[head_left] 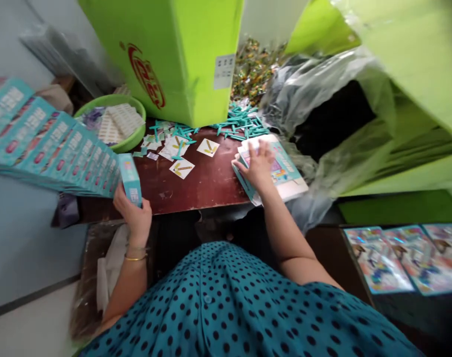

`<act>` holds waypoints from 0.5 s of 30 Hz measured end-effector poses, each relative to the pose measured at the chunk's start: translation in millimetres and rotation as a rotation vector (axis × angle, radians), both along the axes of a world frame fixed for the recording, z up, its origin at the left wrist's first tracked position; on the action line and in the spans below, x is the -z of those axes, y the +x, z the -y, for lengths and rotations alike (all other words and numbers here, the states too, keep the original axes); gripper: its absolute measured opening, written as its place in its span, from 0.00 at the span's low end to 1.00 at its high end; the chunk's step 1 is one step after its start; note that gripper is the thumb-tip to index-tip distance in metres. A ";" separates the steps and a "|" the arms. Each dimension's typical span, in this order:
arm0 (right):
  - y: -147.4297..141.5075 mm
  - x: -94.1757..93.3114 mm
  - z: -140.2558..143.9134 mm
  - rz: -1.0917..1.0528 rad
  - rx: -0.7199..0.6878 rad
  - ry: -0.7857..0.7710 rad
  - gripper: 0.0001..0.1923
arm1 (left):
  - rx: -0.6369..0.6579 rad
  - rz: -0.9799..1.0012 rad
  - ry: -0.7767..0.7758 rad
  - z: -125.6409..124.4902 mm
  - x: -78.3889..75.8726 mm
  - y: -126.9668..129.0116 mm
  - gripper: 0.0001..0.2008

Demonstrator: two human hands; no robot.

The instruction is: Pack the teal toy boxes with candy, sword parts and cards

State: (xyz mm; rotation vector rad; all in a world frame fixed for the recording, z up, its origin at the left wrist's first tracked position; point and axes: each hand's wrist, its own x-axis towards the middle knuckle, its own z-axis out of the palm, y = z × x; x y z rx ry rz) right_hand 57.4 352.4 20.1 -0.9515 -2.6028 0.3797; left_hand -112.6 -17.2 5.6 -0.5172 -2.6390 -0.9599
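My left hand (135,213) is wrapped round the lower part of a small teal box (130,176), which stands upright at the near end of a long row of similar teal boxes (62,141). On the right of the table, my right hand (259,166) lies with fingers spread on top of flattened teal-and-white cartons (287,166). Its thumb reaches toward their left edge. Between the hands are white cards with a yellow-brown printed picture (182,168). Behind them lie many small teal plastic sticks (244,124).
A green basin (139,134) holding sheets and purple packets stands at the back left. A tall green carton (196,64) rises behind the dark red table (203,186). Clear plastic (322,64) lines an open green box at right. Colourful packs (382,258) lie at lower right.
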 end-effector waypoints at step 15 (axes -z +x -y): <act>52.3 -28.6 75.3 0.083 -0.119 -0.041 0.22 | 0.482 0.609 0.262 -125.5 3.4 4.2 0.33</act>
